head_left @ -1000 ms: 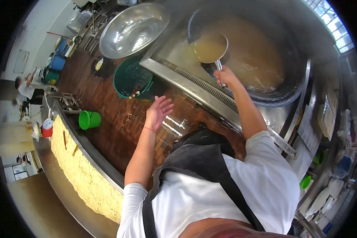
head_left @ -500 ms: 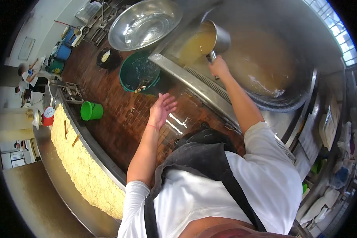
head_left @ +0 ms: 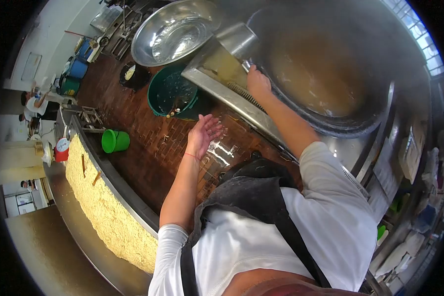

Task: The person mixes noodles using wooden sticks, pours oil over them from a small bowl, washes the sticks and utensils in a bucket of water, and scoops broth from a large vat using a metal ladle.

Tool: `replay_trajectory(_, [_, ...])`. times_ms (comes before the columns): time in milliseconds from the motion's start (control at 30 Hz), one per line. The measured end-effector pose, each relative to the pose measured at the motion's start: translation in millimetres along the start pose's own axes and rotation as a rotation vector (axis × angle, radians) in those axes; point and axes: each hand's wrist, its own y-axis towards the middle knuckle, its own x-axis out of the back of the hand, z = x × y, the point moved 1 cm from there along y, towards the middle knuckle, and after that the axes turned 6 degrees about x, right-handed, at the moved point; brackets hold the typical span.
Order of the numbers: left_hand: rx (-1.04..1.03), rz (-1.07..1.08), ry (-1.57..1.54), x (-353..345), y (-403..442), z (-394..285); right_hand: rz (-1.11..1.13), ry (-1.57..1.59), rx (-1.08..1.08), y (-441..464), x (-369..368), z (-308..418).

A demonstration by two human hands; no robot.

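My right hand (head_left: pixel 258 83) is closed round the handle of a metal dipper (head_left: pixel 238 41), which is tipped over the stove's steel edge (head_left: pixel 222 90), its opening turned away to the left. Yellowish liquid (head_left: pixel 223 65) lies on the steel beneath it. Beside the dipper is a large dark-rimmed vat (head_left: pixel 320 126) of brownish, steaming liquid (head_left: pixel 313 71). My left hand (head_left: pixel 203 135) hangs in the air over the floor, fingers apart, holding nothing. A large shiny metal bowl (head_left: pixel 175 33) is left of the dipper.
A dark green tub (head_left: pixel 155 93) stands on the wet brick floor (head_left: pixel 148 148), with a black bucket (head_left: pixel 134 75) behind it. At left, a long trough holds a yellow crumbly mass (head_left: pixel 106 214) near a bright green bucket (head_left: pixel 115 141). People (head_left: pixel 36 104) stand far left.
The dipper, full at first, has moved left from above the vat and tipped over with my right hand. Liquid was spilling from it half a second ago. My left hand has barely moved.
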Motion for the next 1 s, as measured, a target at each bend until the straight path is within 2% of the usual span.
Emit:
replay_trajectory(67, [0.021,0.019,-0.019,-3.3,6.2,1.8,-0.062,-0.034,0.041,-9.1,3.3,-8.2])
replay_trajectory(167, [0.024,0.029,-0.005,-2.1,15.0,5.4,-0.062,-0.010,-0.112,-31.2,25.2,-43.0])
replay_trajectory(267, [0.024,0.018,-0.012,-7.7,9.9,3.5,-0.068,-0.078,-0.333,-56.6,42.6,-123.7])
replay_trajectory(333, [0.029,0.014,-0.048,3.9,16.8,8.0,-0.046,-0.058,-0.573,-78.2,61.4,-183.0])
replay_trajectory(400, [0.024,-0.005,-0.055,5.7,18.5,9.6,-0.058,-0.191,-0.587,-104.7,61.6,-259.5])
replay_trajectory(433, [0.034,-0.007,-0.050,6.2,20.8,9.7,-0.110,-0.177,-0.642,-117.3,67.1,-279.4])
replay_trajectory(567, [0.061,-0.013,-0.036,5.3,28.1,10.2,-0.073,-0.216,-0.745,-142.9,71.2,-325.0])
replay_trajectory(667, [0.073,-0.006,-0.045,4.1,34.6,12.6,0.096,-0.320,-0.589,-134.1,22.3,-374.8])
replay_trajectory(733, [0.075,-0.014,-0.031,-2.7,32.8,10.9,0.124,-0.164,-0.691,-113.7,11.3,-353.0])
replay_trajectory(800, [0.068,-0.018,-0.026,-5.5,31.7,9.4,0.322,-0.096,-0.582,-88.2,-21.3,-360.0])
replay_trajectory(900, [0.056,-0.025,-0.033,-0.9,26.6,11.8,0.495,-0.052,-0.433,-49.9,-34.0,-335.7])
replay_trajectory(967, [0.062,-0.036,-0.031,5.5,21.6,15.6,0.444,0.178,-0.300,-32.1,-45.5,-334.3])
replay_trajectory(1000, [0.061,-0.038,-0.032,8.5,20.3,17.3,0.403,0.336,-0.345,-30.5,-50.0,-336.6])
